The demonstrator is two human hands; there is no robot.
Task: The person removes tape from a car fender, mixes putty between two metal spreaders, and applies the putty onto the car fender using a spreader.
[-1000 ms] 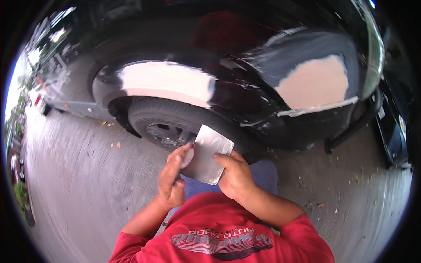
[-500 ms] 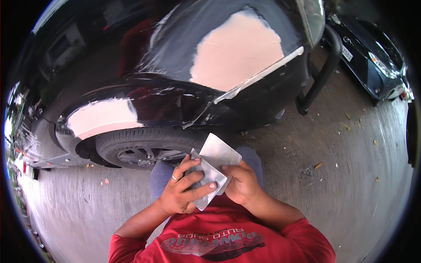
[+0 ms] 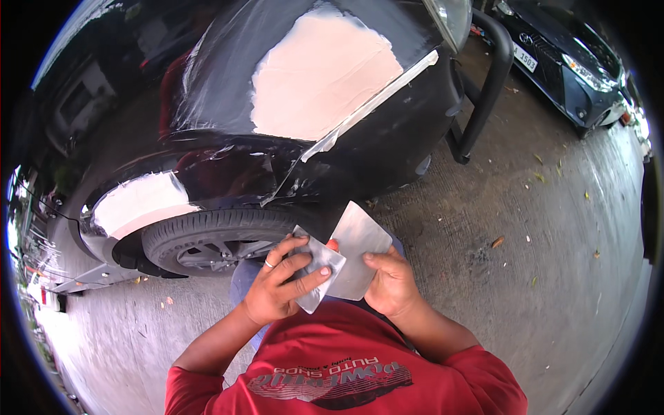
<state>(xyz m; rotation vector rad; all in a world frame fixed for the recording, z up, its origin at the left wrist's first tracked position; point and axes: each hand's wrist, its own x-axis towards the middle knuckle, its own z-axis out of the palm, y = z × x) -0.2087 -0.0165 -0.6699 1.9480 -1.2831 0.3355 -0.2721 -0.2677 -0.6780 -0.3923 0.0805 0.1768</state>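
Note:
My left hand (image 3: pixel 280 280) grips a smaller grey filler spreader (image 3: pixel 320 266), its fingers lying across the front face. In my right hand (image 3: pixel 391 280) is a larger, flat grey filler spreader (image 3: pixel 362 245), pinched at its right edge with the thumb in front. Both spreaders are tilted, edges close together, in front of my red shirt. A small orange-red spot shows between them; I cannot tell what it is. Beyond my hands, a black car (image 3: pixel 235 155) carries a large pale pink filler patch (image 3: pixel 321 76) and a smaller filler patch (image 3: pixel 145 200) above the wheel.
The car's front tyre (image 3: pixel 221 225) is just ahead of my left hand. A strip of masking tape (image 3: pixel 373 107) borders the large patch. A black tubular bar (image 3: pixel 487 90) sticks out at the right. Another dark car (image 3: pixel 560 62) is parked far right. Leaves dot the concrete floor (image 3: pixel 498 311).
The spreaders have moved apart sideways, with the right one showing more of its face. My view has shifted, so the car sits further left.

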